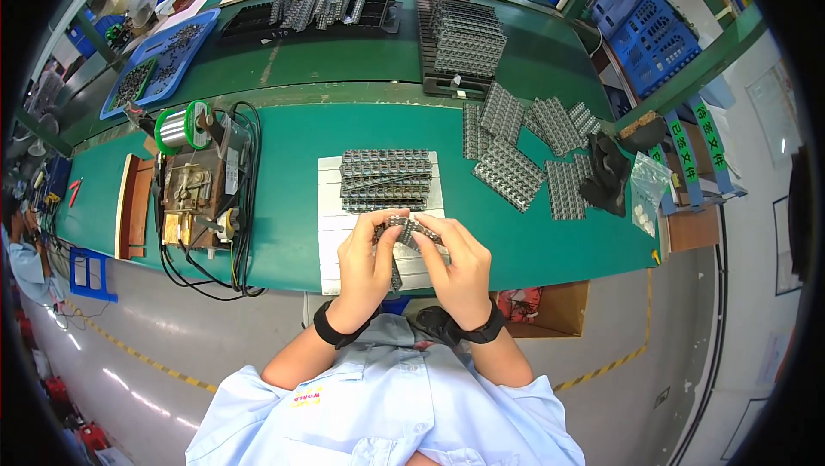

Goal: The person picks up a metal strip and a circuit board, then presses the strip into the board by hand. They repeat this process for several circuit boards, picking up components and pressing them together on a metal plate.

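Note:
Both my hands are raised over the near edge of the green bench. Between them is a dark circuit board strip (407, 227) dotted with small parts. My left hand (369, 248) pinches its left end, thumb and fingertips closed. At the other end, my right hand (461, 261) grips it the same way. Another dark strip piece (396, 278) shows below my left fingers; how it is held is partly hidden. Just beyond my fingertips, a stack of similar strips (385, 179) lies on a pale ribbed board (330, 212).
On the left stand a solder wire spool (178, 130) and a metal machine (191, 195) with black cables. Several circuit board panels (509, 174) lie loose at right, beside a dark cloth (607, 175) and plastic bag (648, 191). Farther back are a panel stack (467, 36) and a blue tray (196, 39).

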`<state>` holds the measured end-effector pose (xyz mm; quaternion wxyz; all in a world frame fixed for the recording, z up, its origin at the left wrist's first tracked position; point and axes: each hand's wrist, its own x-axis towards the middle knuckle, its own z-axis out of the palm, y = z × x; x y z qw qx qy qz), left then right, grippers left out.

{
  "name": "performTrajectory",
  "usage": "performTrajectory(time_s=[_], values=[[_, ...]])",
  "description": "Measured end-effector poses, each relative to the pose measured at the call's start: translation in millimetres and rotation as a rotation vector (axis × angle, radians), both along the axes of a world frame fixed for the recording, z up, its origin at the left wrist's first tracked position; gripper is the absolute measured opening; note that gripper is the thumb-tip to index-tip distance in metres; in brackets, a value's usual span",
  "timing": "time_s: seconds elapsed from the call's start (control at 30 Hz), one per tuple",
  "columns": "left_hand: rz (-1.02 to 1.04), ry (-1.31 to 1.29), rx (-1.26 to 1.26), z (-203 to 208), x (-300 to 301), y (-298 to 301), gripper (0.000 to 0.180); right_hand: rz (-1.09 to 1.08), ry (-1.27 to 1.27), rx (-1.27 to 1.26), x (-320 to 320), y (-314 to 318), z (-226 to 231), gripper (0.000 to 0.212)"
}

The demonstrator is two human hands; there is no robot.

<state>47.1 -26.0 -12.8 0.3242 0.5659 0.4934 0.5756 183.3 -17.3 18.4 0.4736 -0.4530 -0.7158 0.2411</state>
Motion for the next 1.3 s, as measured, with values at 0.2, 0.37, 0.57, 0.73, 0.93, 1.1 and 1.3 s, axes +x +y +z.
performTrajectory(time_s=[0.2, 0.37, 0.57, 0.73, 0.93, 1.1, 1.3], values=[[0.18, -0.002, 0.032, 5.2, -5.4, -2.8, 0.024, -0.021, -0.062, 0.121, -24.2, -2.9, 4.9, 0.029], [0.229, 0.153, 0.055, 11.3, -20.3, 3.3, 0.027, 0.087, 0.006, 0.067, -40.5, -0.2, 6.4, 0.03], [0.324, -0.022, 0.0, 10.0, -43.1, 7.4, 0.028, 0.063, 0.059, 0.018, -42.2, 1.4, 14.7, 0.029], [0.276, -0.164, -0.077, -6.4, -80.6, 27.2, 0.029, 0.063, 0.065, -0.08, -25.4, -9.1, 12.5, 0.027], [0.236, -0.255, -0.15, 15.0, -102.9, 33.3, 0.034, 0.149, 0.03, -0.076, -1.3, -31.1, 14.2, 0.022], [0.268, 0.3, -0.22, 5.2, -123.5, 36.0, 0.038, 0.198, 0.032, -0.188, 6.4, -30.2, 14.9, 0.019], [0.319, 0.853, -0.043, 15.5, -81.7, -18.6, 0.035, 0.187, 0.015, -0.215, 12.4, -33.1, 8.1, 0.02]])
